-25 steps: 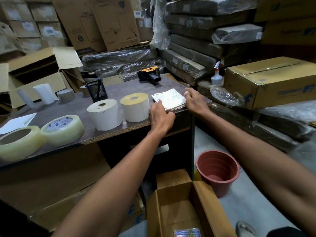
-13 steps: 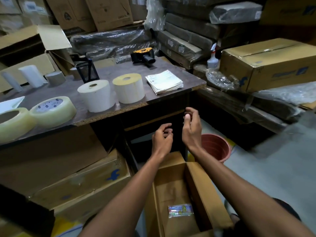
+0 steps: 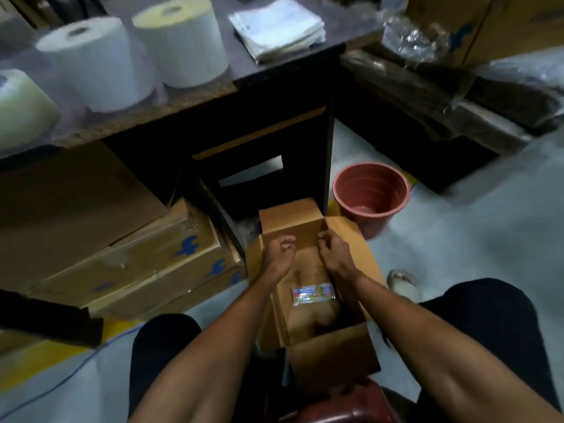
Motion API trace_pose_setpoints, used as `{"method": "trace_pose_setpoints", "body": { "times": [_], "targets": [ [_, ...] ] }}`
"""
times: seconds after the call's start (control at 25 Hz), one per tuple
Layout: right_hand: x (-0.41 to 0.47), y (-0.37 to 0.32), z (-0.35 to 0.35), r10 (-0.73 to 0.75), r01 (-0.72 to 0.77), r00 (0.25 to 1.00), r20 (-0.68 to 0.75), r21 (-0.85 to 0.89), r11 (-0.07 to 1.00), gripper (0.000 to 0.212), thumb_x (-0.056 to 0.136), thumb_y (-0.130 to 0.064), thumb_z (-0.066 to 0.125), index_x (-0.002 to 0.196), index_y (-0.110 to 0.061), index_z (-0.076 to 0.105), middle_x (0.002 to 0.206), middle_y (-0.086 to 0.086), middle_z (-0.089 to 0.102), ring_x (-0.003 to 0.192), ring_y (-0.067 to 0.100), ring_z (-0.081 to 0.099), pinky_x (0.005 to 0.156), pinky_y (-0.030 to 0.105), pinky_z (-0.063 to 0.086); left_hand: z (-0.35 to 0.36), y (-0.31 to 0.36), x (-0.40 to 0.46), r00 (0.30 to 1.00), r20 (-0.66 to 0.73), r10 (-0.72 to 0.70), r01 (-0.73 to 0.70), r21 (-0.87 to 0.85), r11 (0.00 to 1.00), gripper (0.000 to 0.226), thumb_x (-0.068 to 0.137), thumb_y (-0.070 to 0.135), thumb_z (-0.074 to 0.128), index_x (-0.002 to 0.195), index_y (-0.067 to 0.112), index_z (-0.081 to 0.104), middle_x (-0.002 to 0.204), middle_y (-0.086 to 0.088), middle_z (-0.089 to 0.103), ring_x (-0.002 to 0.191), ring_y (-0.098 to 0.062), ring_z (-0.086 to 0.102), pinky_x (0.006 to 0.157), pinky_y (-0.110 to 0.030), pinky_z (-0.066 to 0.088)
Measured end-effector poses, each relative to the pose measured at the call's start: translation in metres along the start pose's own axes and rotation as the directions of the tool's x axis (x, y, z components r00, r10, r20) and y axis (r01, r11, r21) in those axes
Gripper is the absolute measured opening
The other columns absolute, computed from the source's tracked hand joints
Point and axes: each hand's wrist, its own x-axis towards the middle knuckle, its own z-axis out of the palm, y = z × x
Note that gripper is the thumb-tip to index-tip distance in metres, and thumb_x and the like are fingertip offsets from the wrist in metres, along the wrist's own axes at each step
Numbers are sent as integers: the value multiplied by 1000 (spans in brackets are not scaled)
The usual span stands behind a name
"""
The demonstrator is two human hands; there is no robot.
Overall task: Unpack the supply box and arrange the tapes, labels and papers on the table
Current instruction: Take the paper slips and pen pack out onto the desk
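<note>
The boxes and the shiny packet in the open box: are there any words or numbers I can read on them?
No text can be read.
Blue marks on the stacked boxes: a logo shape only, no letters.
Colourful packet in the open box: print too blurred.
Papers on the table: too blurred.

A dark-topped bench (image 3: 274, 74) with a raw chipboard edge runs across the upper part of the view, its black frame standing on a pale grey concrete floor (image 3: 476, 239). Under and beside it on the left sit stacked cardboard cartons (image 3: 137, 264) with blue printed marks, and a reddish-brown plastic bucket (image 3: 370, 193) stands on the floor by the bench leg. Plastic-wrapped bundles (image 3: 457, 96) lie at the right; the light is dim.
</note>
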Motion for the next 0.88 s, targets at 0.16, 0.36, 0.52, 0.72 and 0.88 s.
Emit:
{"method": "trace_pose_setpoints", "body": {
  "times": [0.16, 0.36, 0.52, 0.72, 0.88],
  "targets": [
    [2, 45, 24, 205, -171, 949, 241, -156, 973, 27, 89, -17, 49, 116, -18, 55, 102, 16, 69, 93, 35, 65, 79, 35, 50, 14, -30, -4, 992, 47, -120, 120, 13, 993, 20, 90, 8, 57, 104, 20, 66, 98, -16, 69, 94, -36, 66, 75, -35, 52],
    [5, 83, 44, 322, -225, 883, 341, -293, 929, 36, 92, -14, 54, 128, -9, 55, 122, 18, 64, 112, 34, 61, 92, 33, 49, 41, -61, 6, 971, 105, -214, 212, 23, 977, 23, 90, 9, 58, 110, 17, 67, 102, -11, 68, 82, -21, 60, 66, -26, 47],
    [10, 113, 65, 322, -174, 863, 390, -367, 914, 39, 94, -16, 55, 133, -7, 54, 131, 20, 60, 122, 34, 57, 100, 33, 44, 67, -85, 17, 943, 133, -306, 300, 61, 952, 22, 90, 8, 58, 107, 18, 68, 93, -16, 68, 79, -23, 60, 75, -36, 57],
    [16, 143, 89, 377, -197, 813, 444, -399, 895, 47, 93, -20, 57, 138, -9, 50, 135, 18, 58, 125, 35, 55, 104, 37, 42, 91, -116, 28, 901, 97, -424, 415, 96, 905, 12, 77, 25, 62, 86, 26, 70, 98, -12, 75, 94, -30, 71, 84, -39, 60],
    [33, 172, 110, 432, -231, 783, 447, -435, 870, 53, 95, -19, 59, 143, -2, 44, 140, 21, 53, 129, 35, 51, 105, 33, 38, 112, -142, 43, 884, 114, -454, 442, 113, 890, 23, 90, 14, 63, 113, 19, 69, 104, -12, 73, 97, -31, 70, 70, -23, 48]
  ]
}}
